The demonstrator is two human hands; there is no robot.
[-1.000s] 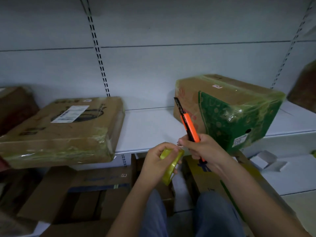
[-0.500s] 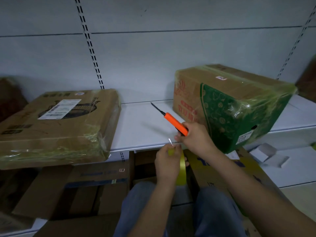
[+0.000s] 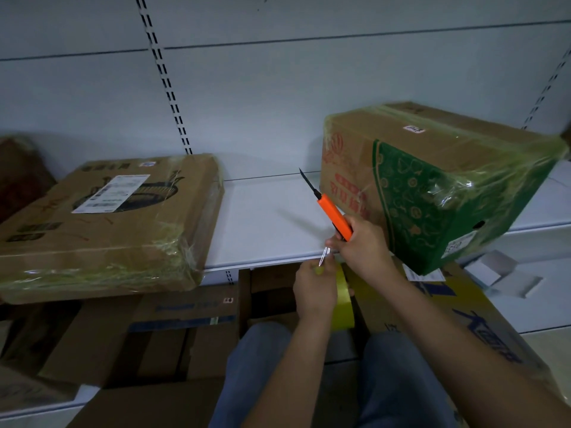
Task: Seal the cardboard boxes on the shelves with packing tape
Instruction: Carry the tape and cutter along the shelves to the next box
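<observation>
Two bare hands met just below the front edge of the white metal shelf (image 3: 272, 211). The right hand (image 3: 361, 245) curled its grip round an orange utility knife with a black blade (image 3: 335, 216), the blade pointing up and to the left over the shelf, while its fingertips pinched a thin clear strip of tape (image 3: 323, 257). The left hand (image 3: 313, 288) gripped a yellowish roll of packing tape (image 3: 344, 299), held on edge just beneath the right hand, the strip running between the two. On the shelf to the right stood a brown and green printed cardboard box (image 3: 432, 180), closed and wrapped in yellowish tape, one corner overhanging the shelf edge. To the left, well apart from it, lay a flat brown cardboard box with a white shipping label (image 3: 108, 217), also closed and taped along its front edge. What either box held could not be seen. Below the shelf sat more brown cardboard boxes (image 3: 173, 329), and blue-trousered knees (image 3: 386, 381) showed at the bottom.
</observation>
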